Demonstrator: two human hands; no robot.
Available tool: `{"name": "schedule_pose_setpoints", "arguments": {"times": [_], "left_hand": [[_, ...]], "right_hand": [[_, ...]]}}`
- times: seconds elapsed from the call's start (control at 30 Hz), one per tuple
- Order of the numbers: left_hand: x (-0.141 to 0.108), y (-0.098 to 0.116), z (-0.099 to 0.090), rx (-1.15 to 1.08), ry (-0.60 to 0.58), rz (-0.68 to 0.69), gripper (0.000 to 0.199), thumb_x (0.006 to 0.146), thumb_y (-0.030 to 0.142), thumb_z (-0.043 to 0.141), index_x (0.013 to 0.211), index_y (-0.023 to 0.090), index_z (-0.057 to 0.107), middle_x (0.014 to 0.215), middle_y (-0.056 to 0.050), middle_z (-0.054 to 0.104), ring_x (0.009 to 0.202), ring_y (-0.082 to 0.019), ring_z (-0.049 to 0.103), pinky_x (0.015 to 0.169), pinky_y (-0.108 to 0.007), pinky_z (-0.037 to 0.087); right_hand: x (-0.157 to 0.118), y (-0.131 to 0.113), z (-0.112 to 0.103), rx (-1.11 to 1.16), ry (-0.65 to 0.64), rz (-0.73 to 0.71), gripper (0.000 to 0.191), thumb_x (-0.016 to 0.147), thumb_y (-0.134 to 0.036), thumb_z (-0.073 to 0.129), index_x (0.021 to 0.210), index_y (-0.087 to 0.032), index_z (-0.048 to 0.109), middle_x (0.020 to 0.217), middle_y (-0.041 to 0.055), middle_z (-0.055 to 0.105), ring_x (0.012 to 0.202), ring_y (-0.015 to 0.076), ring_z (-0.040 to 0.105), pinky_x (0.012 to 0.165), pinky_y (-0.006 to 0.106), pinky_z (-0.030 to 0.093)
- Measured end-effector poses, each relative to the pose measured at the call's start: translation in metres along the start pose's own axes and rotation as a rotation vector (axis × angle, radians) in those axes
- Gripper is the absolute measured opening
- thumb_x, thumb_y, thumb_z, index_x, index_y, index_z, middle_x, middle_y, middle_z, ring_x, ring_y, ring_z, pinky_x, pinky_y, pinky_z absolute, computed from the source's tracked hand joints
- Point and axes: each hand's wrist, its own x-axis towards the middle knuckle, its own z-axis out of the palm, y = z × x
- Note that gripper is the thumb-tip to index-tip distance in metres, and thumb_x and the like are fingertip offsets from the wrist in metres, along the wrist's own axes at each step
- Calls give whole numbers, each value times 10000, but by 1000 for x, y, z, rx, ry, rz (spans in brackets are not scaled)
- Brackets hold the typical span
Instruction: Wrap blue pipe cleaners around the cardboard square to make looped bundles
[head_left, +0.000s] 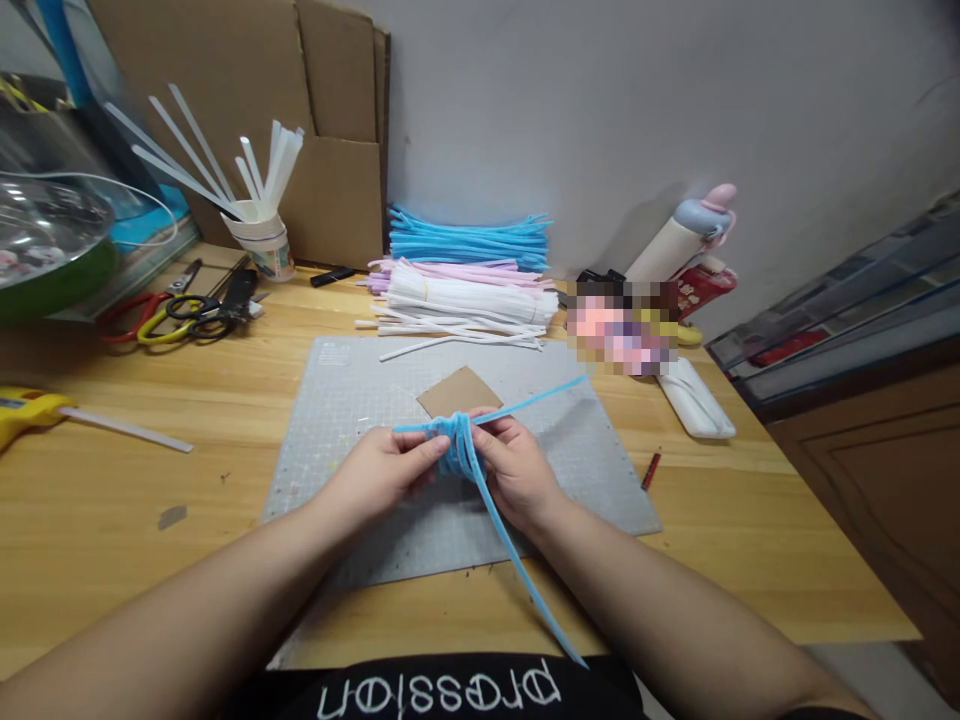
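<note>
Both my hands grip a bundle of blue pipe cleaners above the grey cutting mat. The stems are wound into a coil in the middle. My left hand pinches the coil's left side with the thumb on top, and a short end pokes out over that hand. My right hand is closed on the right side, thumb against the windings. One loose end slants up to the right; another hangs down toward my lap. A small square of brown cardboard lies on the mat just behind the coil.
Blue pipe cleaners and white pipe cleaners are stacked at the back. Scissors and a paper cup of glue sticks stand left. A yellow glue gun lies nearer. A bottle leans right.
</note>
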Motion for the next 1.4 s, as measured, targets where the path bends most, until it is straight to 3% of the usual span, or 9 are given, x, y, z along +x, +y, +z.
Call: {"name": "schedule_pose_setpoints", "arguments": {"times": [0.17,0.23,0.37,0.5,0.67,0.83,1.0,1.23,1.4], "left_hand": [[3,-3,2,-111,43,70,440,720,397,699,1084,208,539,562,64,548,425,-142,548,379,-219,386],[4,-4,0,-2,57,156,352,758,380,668,1055,196,621,668,14,597,509,-141,574,447,-241,430],[6,-6,-3,157,109,354,174,768,330,677,838,186,745,909,-63,647,905,-204,600,806,-302,465],[5,-7,-2,1,83,228,337,726,355,734,1030,213,698,982,-54,693,904,-208,618,802,-303,466],[4,-7,-2,-129,20,199,211,735,358,736,830,170,723,870,-53,701,834,-191,616,767,-280,458],[8,-12,0,-390,-88,15,297,728,357,748,956,170,722,793,-50,709,724,-168,623,690,-282,474],[10,-12,3,-444,-53,-14,261,686,319,787,873,149,721,747,-32,702,672,-142,622,638,-244,466],[13,-9,-5,-513,44,13,204,677,286,788,810,153,708,727,-8,698,650,-133,627,639,-249,498],[17,-7,-9,-579,109,-16,214,631,274,812,729,124,695,638,0,663,563,-114,595,557,-227,496]], "right_hand": [[0,1,1,29,35,7,204,668,-302,793,810,-205,683,742,-21,685,714,132,639,681,249,491],[-1,1,2,40,42,12,214,659,-300,798,813,-204,685,744,-19,687,733,141,643,703,264,497],[-4,2,4,30,46,14,222,662,-298,797,825,-192,689,756,-11,688,764,152,643,758,290,502],[-7,3,5,39,53,20,243,643,-288,812,815,-194,668,762,-22,680,739,134,631,760,278,496],[-8,2,7,29,11,47,281,594,-287,840,769,-198,639,701,-40,653,671,115,605,679,240,476],[-6,0,7,-47,-6,16,303,563,-301,845,733,-198,617,654,-38,626,643,139,600,635,262,473],[-4,-1,6,-151,4,25,312,535,-294,847,717,-187,617,651,-34,621,605,126,570,621,258,457],[-11,-5,0,-101,1,90,218,753,-390,679,842,-192,657,762,9,654,690,142,574,666,277,443],[-14,-14,-5,-456,-224,39,198,771,-385,675,851,-205,699,839,16,647,778,151,561,745,291,418]]}}
